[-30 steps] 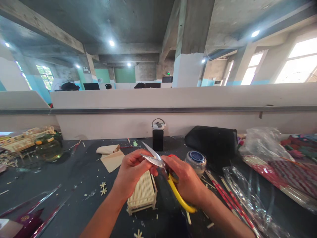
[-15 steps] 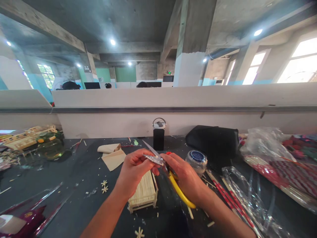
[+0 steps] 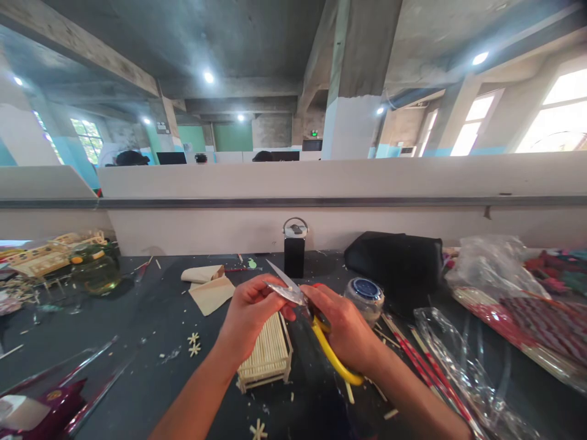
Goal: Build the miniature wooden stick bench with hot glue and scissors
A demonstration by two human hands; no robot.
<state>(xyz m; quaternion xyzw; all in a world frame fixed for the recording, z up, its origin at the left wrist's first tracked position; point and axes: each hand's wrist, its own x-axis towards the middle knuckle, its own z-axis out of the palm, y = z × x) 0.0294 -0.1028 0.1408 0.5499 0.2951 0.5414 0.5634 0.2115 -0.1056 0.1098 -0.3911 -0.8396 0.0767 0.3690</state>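
Right hand (image 3: 342,327) gripping yellow-handled metal scissors (image 3: 328,348), pointed blades, slatted wooden model (image 3: 266,354) below

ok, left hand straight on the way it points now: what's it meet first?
Likely the scissors, whose open blades sit right by the fingertips of the left hand. Depth is unclear there, so they may be touching.

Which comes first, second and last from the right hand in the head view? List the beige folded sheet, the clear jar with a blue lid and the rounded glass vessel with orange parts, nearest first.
From the right hand:
1. Clear jar, just beyond it.
2. Beige folded sheet, to the left, past the left hand.
3. Glass vessel, far left.
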